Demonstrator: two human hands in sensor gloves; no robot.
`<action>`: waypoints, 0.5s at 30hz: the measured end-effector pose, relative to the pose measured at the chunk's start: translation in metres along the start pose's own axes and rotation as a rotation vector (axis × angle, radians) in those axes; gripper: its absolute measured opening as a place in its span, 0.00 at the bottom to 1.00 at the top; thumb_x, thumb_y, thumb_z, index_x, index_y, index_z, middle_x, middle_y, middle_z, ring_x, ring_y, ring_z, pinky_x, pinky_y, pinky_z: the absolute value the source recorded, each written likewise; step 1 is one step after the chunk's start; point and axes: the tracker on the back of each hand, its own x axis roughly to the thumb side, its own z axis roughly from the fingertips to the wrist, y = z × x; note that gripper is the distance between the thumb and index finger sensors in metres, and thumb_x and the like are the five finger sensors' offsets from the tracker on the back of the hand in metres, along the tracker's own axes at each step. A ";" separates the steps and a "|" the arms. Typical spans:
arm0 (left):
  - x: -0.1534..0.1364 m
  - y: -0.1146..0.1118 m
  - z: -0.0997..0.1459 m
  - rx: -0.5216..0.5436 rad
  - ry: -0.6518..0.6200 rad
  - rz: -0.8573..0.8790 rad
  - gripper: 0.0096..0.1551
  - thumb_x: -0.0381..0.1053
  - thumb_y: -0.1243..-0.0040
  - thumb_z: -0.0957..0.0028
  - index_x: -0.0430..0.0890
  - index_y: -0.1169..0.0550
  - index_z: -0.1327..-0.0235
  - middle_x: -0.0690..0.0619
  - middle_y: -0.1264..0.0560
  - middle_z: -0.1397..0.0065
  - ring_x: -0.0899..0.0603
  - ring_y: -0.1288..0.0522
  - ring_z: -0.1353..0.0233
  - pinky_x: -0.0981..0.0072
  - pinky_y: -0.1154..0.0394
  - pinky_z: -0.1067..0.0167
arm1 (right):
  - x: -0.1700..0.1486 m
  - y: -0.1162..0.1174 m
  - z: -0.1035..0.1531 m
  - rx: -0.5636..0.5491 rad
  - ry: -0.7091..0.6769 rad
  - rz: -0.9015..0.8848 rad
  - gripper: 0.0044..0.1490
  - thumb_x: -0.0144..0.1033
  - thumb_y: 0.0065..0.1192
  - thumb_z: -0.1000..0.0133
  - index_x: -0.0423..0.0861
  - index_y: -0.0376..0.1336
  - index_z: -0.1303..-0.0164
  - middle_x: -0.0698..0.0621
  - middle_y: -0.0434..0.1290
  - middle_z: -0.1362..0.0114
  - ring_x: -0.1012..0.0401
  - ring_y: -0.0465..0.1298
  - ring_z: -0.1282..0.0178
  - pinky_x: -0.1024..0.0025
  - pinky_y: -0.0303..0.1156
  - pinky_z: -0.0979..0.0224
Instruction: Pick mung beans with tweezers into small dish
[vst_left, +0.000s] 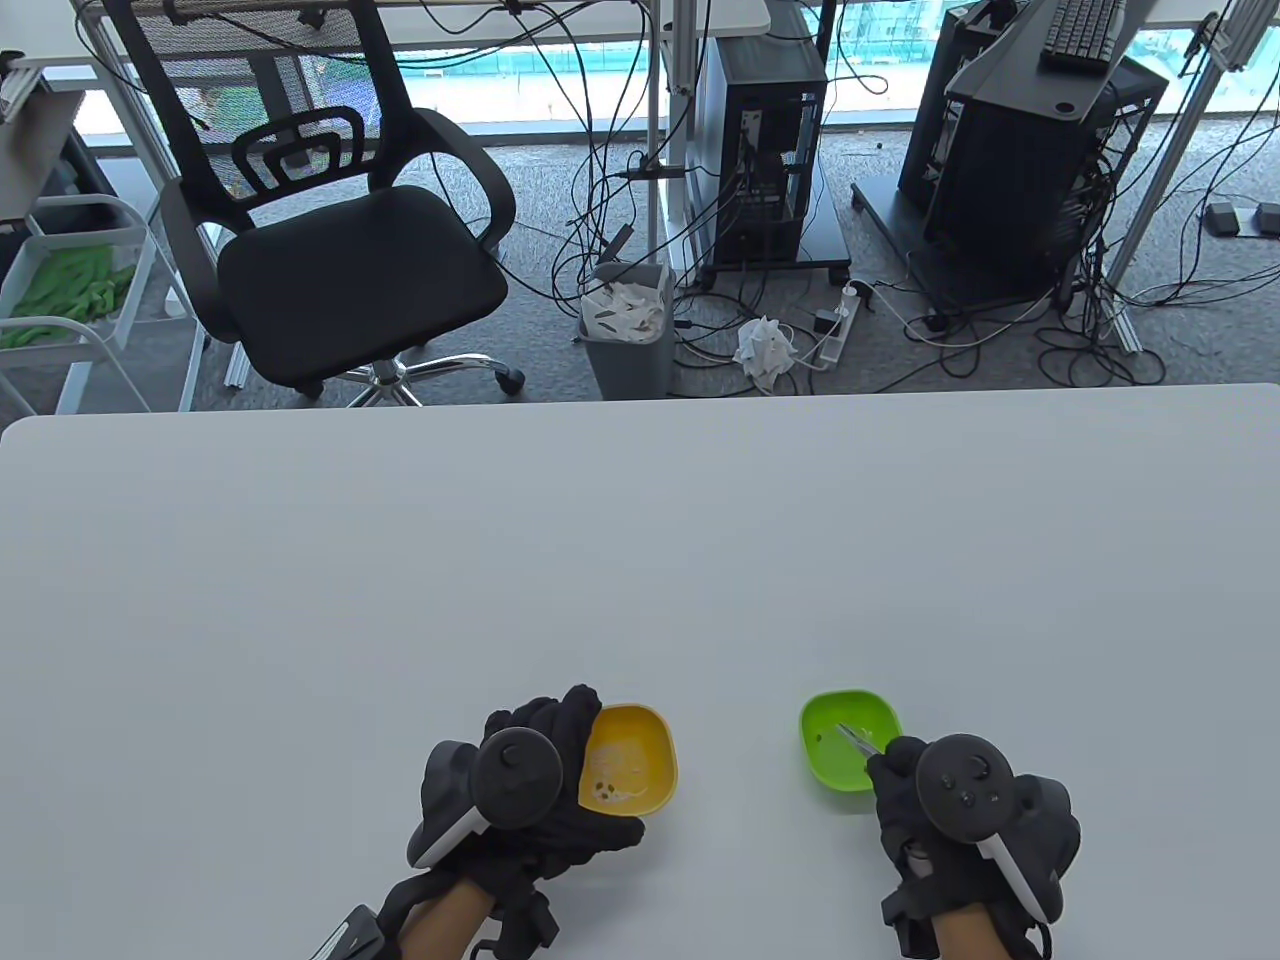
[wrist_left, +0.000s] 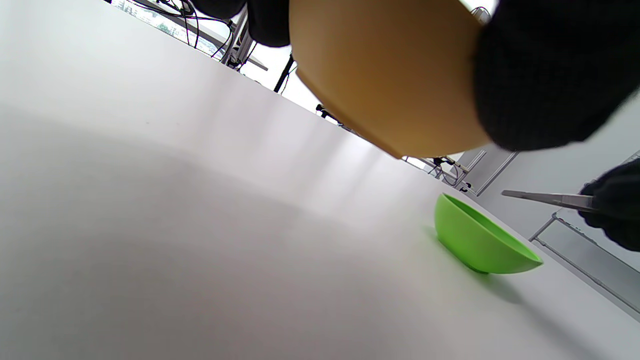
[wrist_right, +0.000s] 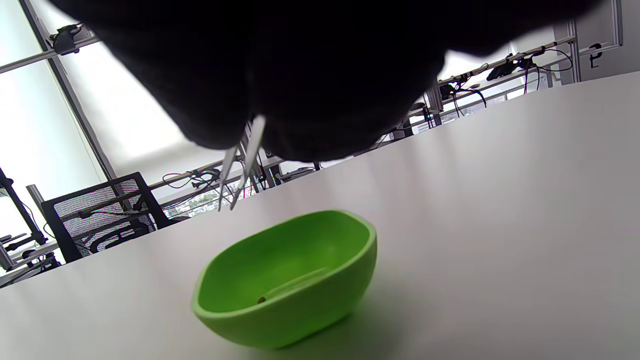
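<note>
Two dishes are sitting near the table's (vst_left: 640, 560) near edge. The left hand (vst_left: 530, 790) is holding the yellow dish (vst_left: 630, 765), containing a few mung beans (vst_left: 605, 792), lifted and tilted. The right hand (vst_left: 960, 820) is gripping tweezers (vst_left: 858, 740), tips slightly parted, pointing far-left over the green dish (vst_left: 848, 750). One bean (wrist_right: 261, 300) is lying inside it. Remaining beans are lying to the left of the tweezers.

I see bright daylight flooding in from the far windows, leaving soft glare streaks on the table (wrist_left: 150, 200). My wrist views are tilted, near gloves blurred black.
</note>
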 end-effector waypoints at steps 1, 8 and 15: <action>0.000 0.000 0.000 0.000 0.000 0.001 0.78 0.78 0.24 0.67 0.41 0.51 0.16 0.43 0.42 0.17 0.30 0.46 0.16 0.27 0.57 0.24 | 0.002 0.000 0.001 -0.008 -0.010 -0.006 0.22 0.39 0.73 0.47 0.37 0.79 0.54 0.41 0.82 0.58 0.62 0.80 0.73 0.73 0.80 0.72; 0.000 0.001 0.000 0.014 -0.003 0.009 0.78 0.77 0.24 0.67 0.42 0.51 0.16 0.44 0.42 0.17 0.30 0.46 0.15 0.27 0.57 0.24 | 0.065 -0.008 0.009 -0.031 -0.204 -0.038 0.22 0.39 0.73 0.46 0.36 0.79 0.53 0.40 0.82 0.57 0.61 0.80 0.73 0.73 0.80 0.72; -0.001 0.002 0.001 0.021 0.001 0.015 0.78 0.77 0.24 0.67 0.42 0.51 0.16 0.44 0.42 0.17 0.30 0.47 0.15 0.27 0.58 0.23 | 0.153 0.014 0.021 0.033 -0.428 0.037 0.22 0.40 0.73 0.46 0.37 0.79 0.53 0.41 0.82 0.57 0.62 0.80 0.73 0.74 0.80 0.72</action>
